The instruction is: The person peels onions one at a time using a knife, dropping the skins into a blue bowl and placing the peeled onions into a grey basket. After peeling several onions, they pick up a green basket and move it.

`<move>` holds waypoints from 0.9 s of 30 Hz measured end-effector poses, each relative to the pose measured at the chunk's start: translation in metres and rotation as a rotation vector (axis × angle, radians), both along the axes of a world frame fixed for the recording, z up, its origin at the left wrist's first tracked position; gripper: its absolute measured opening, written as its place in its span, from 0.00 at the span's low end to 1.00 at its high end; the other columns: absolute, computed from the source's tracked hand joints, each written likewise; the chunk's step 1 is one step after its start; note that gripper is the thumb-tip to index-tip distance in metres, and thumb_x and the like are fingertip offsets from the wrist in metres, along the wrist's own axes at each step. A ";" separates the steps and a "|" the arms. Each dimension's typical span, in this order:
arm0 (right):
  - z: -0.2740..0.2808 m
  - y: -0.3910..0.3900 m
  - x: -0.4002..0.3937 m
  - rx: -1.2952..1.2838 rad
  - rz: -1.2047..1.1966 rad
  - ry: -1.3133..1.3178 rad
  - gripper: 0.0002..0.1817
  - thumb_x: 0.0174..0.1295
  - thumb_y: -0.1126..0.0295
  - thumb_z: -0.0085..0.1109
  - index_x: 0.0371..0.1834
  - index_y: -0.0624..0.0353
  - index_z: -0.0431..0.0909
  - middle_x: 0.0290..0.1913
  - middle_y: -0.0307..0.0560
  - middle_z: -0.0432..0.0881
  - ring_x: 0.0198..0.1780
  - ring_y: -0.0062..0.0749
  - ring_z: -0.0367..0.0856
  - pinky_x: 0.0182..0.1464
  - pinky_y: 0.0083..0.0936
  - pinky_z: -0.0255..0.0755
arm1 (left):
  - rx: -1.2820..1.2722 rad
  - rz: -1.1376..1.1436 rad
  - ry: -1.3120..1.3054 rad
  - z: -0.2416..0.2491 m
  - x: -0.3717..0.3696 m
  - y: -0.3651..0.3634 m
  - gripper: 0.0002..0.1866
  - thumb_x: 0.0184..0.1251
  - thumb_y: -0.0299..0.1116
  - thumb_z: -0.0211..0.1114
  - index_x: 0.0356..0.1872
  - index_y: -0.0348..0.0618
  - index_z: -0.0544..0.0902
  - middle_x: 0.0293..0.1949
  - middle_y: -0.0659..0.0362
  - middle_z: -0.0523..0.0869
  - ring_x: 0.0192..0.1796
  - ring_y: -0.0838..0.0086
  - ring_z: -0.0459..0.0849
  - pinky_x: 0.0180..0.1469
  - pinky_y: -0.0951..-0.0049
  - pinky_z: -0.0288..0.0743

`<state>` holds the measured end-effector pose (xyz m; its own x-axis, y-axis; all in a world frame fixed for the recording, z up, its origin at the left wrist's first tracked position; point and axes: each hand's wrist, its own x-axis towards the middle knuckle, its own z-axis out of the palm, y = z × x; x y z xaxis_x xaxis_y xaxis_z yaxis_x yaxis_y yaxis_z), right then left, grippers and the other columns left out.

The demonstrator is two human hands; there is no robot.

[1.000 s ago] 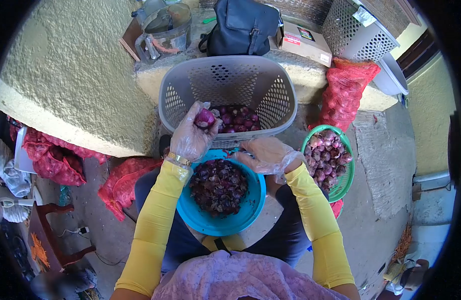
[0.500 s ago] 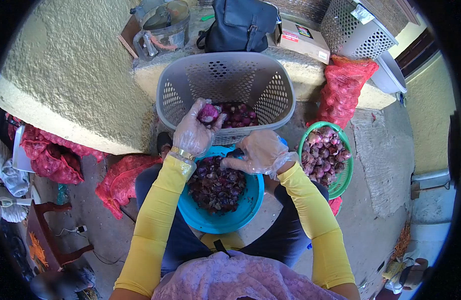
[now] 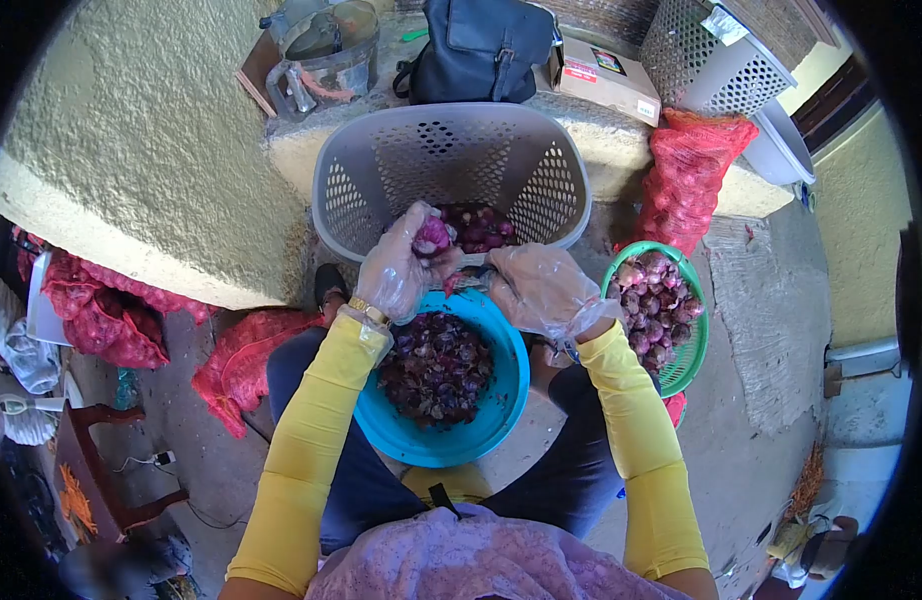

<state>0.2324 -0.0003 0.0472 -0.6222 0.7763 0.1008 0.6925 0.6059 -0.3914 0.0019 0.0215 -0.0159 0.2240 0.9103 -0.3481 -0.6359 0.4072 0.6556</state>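
My left hand, in a clear plastic glove, is closed around a purple-red onion above the front rim of the grey basket. Close to it, my gloved right hand grips a small knife, whose pale blade points toward the onion; fingers cover most of its handle. Beneath both hands a blue basin holds a heap of dark onion skins. The tall grey perforated basket has purple onions at its bottom.
A green basket of unpeeled onions stands at my right. Red mesh sacks rest behind it, and another sack lies to the left. A black bag and a cardboard box sit on the ledge.
My right hand has come up from over the basin toward the onion, bringing the knife blade into view. My left hand has shifted slightly right and down, still holding the onion.
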 end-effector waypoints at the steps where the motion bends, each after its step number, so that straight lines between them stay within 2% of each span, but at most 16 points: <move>1: -0.001 0.000 0.000 0.047 -0.033 -0.009 0.15 0.65 0.61 0.58 0.42 0.62 0.84 0.30 0.63 0.86 0.36 0.63 0.87 0.44 0.55 0.81 | 0.008 -0.041 0.025 0.004 0.001 -0.004 0.25 0.82 0.54 0.63 0.60 0.42 0.79 0.47 0.54 0.85 0.44 0.60 0.88 0.46 0.58 0.89; 3: -0.002 0.000 0.000 0.093 -0.065 -0.017 0.14 0.65 0.61 0.58 0.40 0.62 0.84 0.30 0.62 0.86 0.37 0.62 0.88 0.44 0.55 0.81 | 0.017 -0.082 0.052 0.005 0.002 -0.007 0.25 0.82 0.55 0.62 0.60 0.42 0.79 0.47 0.54 0.85 0.44 0.61 0.89 0.45 0.58 0.89; 5: -0.001 0.001 -0.001 0.115 -0.094 -0.052 0.13 0.65 0.62 0.59 0.39 0.61 0.83 0.30 0.62 0.86 0.38 0.61 0.88 0.45 0.55 0.81 | -0.005 -0.145 0.072 0.002 -0.001 -0.009 0.24 0.83 0.55 0.61 0.63 0.44 0.80 0.50 0.53 0.87 0.48 0.59 0.89 0.49 0.55 0.87; 12: 0.005 -0.003 -0.003 0.201 -0.064 0.044 0.12 0.64 0.62 0.61 0.40 0.61 0.83 0.34 0.62 0.87 0.39 0.60 0.88 0.46 0.54 0.81 | -0.031 -0.198 0.042 0.005 -0.012 -0.013 0.24 0.83 0.55 0.61 0.63 0.45 0.80 0.48 0.57 0.86 0.47 0.63 0.89 0.51 0.56 0.87; 15: 0.006 -0.003 -0.001 0.172 -0.079 0.007 0.14 0.67 0.62 0.62 0.45 0.62 0.82 0.35 0.59 0.85 0.40 0.58 0.86 0.45 0.53 0.79 | 0.036 -0.149 0.138 0.009 -0.016 -0.015 0.23 0.84 0.53 0.61 0.62 0.45 0.81 0.48 0.58 0.85 0.48 0.63 0.88 0.53 0.56 0.87; 17: 0.002 -0.003 0.000 0.243 -0.127 0.121 0.14 0.68 0.63 0.62 0.46 0.62 0.82 0.37 0.61 0.86 0.39 0.60 0.87 0.45 0.53 0.79 | 0.037 -0.063 0.027 -0.001 -0.019 -0.011 0.17 0.84 0.47 0.62 0.58 0.44 0.81 0.49 0.56 0.85 0.51 0.60 0.86 0.57 0.54 0.87; 18: 0.002 -0.002 0.000 0.244 -0.128 0.121 0.14 0.68 0.63 0.62 0.46 0.62 0.82 0.37 0.61 0.86 0.39 0.60 0.87 0.45 0.53 0.79 | 0.038 -0.064 0.027 -0.006 -0.021 -0.007 0.17 0.84 0.47 0.62 0.58 0.44 0.81 0.49 0.56 0.85 0.51 0.60 0.86 0.57 0.54 0.87; 20: 0.002 0.001 -0.001 0.197 -0.188 0.099 0.15 0.69 0.62 0.61 0.47 0.63 0.83 0.36 0.64 0.87 0.39 0.63 0.87 0.45 0.54 0.79 | 0.007 -0.017 -0.187 -0.016 -0.023 -0.001 0.18 0.83 0.43 0.64 0.60 0.40 0.77 0.50 0.50 0.81 0.58 0.52 0.84 0.62 0.49 0.86; 21: 0.002 0.002 -0.002 0.198 -0.196 0.096 0.15 0.69 0.62 0.61 0.47 0.63 0.83 0.36 0.64 0.87 0.39 0.63 0.87 0.45 0.54 0.79 | 0.007 -0.025 -0.189 -0.011 -0.020 -0.001 0.18 0.83 0.43 0.64 0.60 0.40 0.77 0.50 0.50 0.81 0.58 0.52 0.84 0.62 0.49 0.86; 24: 0.001 0.002 -0.002 0.120 -0.232 0.035 0.15 0.69 0.61 0.60 0.45 0.64 0.83 0.34 0.66 0.86 0.40 0.65 0.86 0.45 0.56 0.79 | -0.131 0.049 -0.297 -0.001 -0.008 0.000 0.17 0.83 0.38 0.64 0.61 0.38 0.76 0.55 0.46 0.78 0.63 0.46 0.82 0.66 0.46 0.83; 26: -0.003 0.002 -0.002 0.163 -0.245 0.115 0.15 0.69 0.61 0.60 0.41 0.65 0.81 0.33 0.68 0.85 0.39 0.67 0.86 0.45 0.59 0.78 | -0.328 0.136 -0.316 0.003 -0.003 0.000 0.11 0.82 0.33 0.64 0.54 0.38 0.77 0.58 0.39 0.80 0.63 0.41 0.82 0.74 0.40 0.76; 27: 0.005 0.001 -0.003 0.094 -0.273 0.078 0.16 0.70 0.60 0.60 0.41 0.66 0.81 0.34 0.70 0.85 0.41 0.68 0.86 0.46 0.58 0.78 | -0.292 0.130 -0.222 0.013 0.003 -0.006 0.14 0.84 0.37 0.61 0.59 0.39 0.77 0.59 0.42 0.82 0.63 0.47 0.83 0.72 0.45 0.78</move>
